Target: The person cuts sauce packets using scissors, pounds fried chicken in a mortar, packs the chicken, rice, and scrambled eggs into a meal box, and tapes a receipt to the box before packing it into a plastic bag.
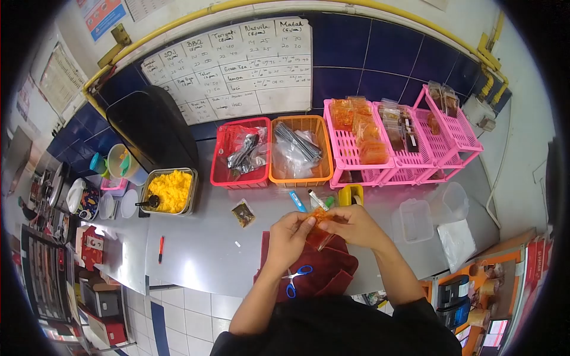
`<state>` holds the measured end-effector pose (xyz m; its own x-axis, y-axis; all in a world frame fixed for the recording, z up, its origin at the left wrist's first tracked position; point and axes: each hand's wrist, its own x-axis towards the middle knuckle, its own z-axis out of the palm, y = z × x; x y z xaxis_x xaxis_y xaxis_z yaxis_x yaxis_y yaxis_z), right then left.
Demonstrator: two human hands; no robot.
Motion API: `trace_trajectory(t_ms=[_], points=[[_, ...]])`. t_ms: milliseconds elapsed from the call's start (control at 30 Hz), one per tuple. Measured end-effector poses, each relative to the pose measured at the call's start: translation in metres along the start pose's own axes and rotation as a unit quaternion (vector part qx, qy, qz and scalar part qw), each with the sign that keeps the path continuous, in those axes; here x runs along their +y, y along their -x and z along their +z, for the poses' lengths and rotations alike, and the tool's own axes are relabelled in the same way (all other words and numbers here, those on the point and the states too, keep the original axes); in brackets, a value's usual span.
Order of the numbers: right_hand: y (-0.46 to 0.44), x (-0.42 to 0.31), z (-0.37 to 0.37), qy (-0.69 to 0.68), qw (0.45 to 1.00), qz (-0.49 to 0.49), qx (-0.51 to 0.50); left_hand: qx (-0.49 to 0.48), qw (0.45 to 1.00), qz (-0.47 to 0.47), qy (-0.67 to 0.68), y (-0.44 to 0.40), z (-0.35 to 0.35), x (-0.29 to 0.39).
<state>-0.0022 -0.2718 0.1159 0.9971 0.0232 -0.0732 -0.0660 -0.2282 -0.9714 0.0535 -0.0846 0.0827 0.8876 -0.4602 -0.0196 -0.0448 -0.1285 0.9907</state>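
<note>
Clear plastic orange-red packet [319,237]: upper end pinched by left hand [288,233] and right hand [356,226]; long axis pointed bodyward; grey metal tabletop [205,246] extended leftward.

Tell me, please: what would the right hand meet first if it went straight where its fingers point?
Beyond the orange packet that it pinches, the right hand would probably meet the left hand first; they look very close, though depth is unclear.

Left hand [287,238] has room leftward over tabletop [202,252] toward red pen [161,249]; orange basket [298,178] and pink rack [411,159] block the way ahead.
</note>
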Motion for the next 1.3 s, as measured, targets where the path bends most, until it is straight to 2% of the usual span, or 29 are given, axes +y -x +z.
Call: trace_trajectory(t_ms=[67, 133, 167, 200, 233, 300, 367, 400, 467, 500, 567, 667, 700, 767, 833, 900, 967, 1000, 1033, 1067, 1100, 1167, 1200, 1267, 1300], points=[[-0.008, 0.016, -0.009, 0.041, 0.999, 0.005, -0.008, -0.016, 0.999, -0.014, 0.024, -0.001, 0.006, -0.002], [-0.015, 0.018, -0.02, 0.084, 0.996, 0.01, -0.014, 0.08, 0.995, 0.006, -0.06, 0.0, 0.012, 0.006], [-0.021, 0.012, -0.027, 0.117, 0.992, -0.037, 0.009, 0.077, 0.995, 0.01, -0.06, -0.002, 0.012, 0.003], [-0.029, 0.005, -0.036, 0.15, 0.985, -0.084, 0.032, 0.128, 0.988, 0.047, -0.069, -0.003, 0.01, -0.001], [-0.039, -0.006, -0.048, 0.214, 0.971, -0.084, 0.07, 0.18, 0.977, 0.085, -0.077, -0.003, 0.007, -0.006], [-0.071, -0.026, -0.081, 0.349, 0.925, -0.071, 0.131, 0.192, 0.972, 0.095, -0.091, -0.001, -0.006, -0.018], [-0.115, -0.03, -0.12, 0.449, 0.879, -0.044, 0.152, 0.18, 0.982, 0.017, -0.055, 0.007, -0.02, -0.031], [-0.142, -0.018, -0.141, 0.477, 0.865, -0.032, 0.152, 0.181, 0.982, 0.018, -0.058, 0.013, -0.027, -0.043], [-0.197, 0.016, -0.184, 0.46, 0.886, 0.02, 0.051, 0.185, 0.98, -0.043, -0.054, 0.026, -0.039, -0.072], [-0.222, 0.044, -0.201, 0.459, 0.887, 0.016, 0.046, 0.191, 0.979, -0.044, -0.056, 0.034, -0.044, -0.083], [-0.268, 0.095, -0.228, 0.427, 0.904, -0.029, -0.025, 0.207, 0.97, -0.115, -0.058, 0.05, -0.052, -0.103], [-0.299, 0.119, -0.235, 0.501, 0.865, 0.037, 0.017, 0.232, 0.956, -0.173, -0.048, 0.071, -0.066, -0.132], [-0.296, 0.103, -0.231, 0.528, 0.846, 0.069, 0.037, 0.24, 0.952, -0.182, -0.049, 0.078, -0.069, -0.136], [-0.281, 0.082, -0.21, 0.606, 0.778, -0.019, 0.166, 0.235, 0.95, -0.187, -0.082, 0.081, -0.072, -0.136], [-0.249, 0.057, -0.183, 0.585, 0.755, -0.137, 0.264, 0.238, 0.95, -0.182, -0.084, 0.085, -0.069, -0.145], [-0.193, 0.035, -0.146, 0.503, 0.771, -0.244, 0.304, 0.231, 0.948, -0.199, -0.092, 0.093, -0.067, -0.156], [-0.108, 0.046, -0.089, 0.5, 0.802, -0.168, 0.28, 0.156, 0.932, -0.115, -0.306, 0.102, -0.065, -0.163], [-0.058, 0.039, -0.046, 0.399, 0.895, -0.055, 0.191, 0.151, 0.933, -0.119, -0.303, 0.11, -0.062, -0.162], [-0.016, 0.071, -0.019, 0.405, 0.91, 0.037, 0.086, 0.098, 0.923, -0.097, -0.359, 0.116, -0.059, -0.16], [0.018, 0.072, 0.013, 0.422, 0.904, 0.071, 0.006, 0.045, 0.907, -0.068, -0.413, 0.119, -0.054, -0.158], [0.045, 0.091, 0.037, 0.412, 0.886, 0.197, -0.077, 0.041, 0.91, -0.06, -0.409, 0.123, -0.046, -0.155], [0.107, 0.155, 0.082, 0.499, 0.859, 0.113, 0.012, -0.027, 0.878, -0.138, -0.458, 0.133, -0.031, -0.149], [0.123, 0.176, 0.091, 0.5, 0.858, 0.117, 0.023, -0.03, 0.868, -0.171, -0.464, 0.141, -0.024, -0.158], [0.145, 0.202, 0.1, 0.572, 0.814, 0.098, 0.011, -0.04, 0.86, -0.167, -0.481, 0.151, -0.02, -0.176], [0.145, 0.198, 0.102, 0.572, 0.813, 0.102, 0.022, -0.041, 0.85, -0.174, -0.495, 0.154, -0.02, -0.183]])
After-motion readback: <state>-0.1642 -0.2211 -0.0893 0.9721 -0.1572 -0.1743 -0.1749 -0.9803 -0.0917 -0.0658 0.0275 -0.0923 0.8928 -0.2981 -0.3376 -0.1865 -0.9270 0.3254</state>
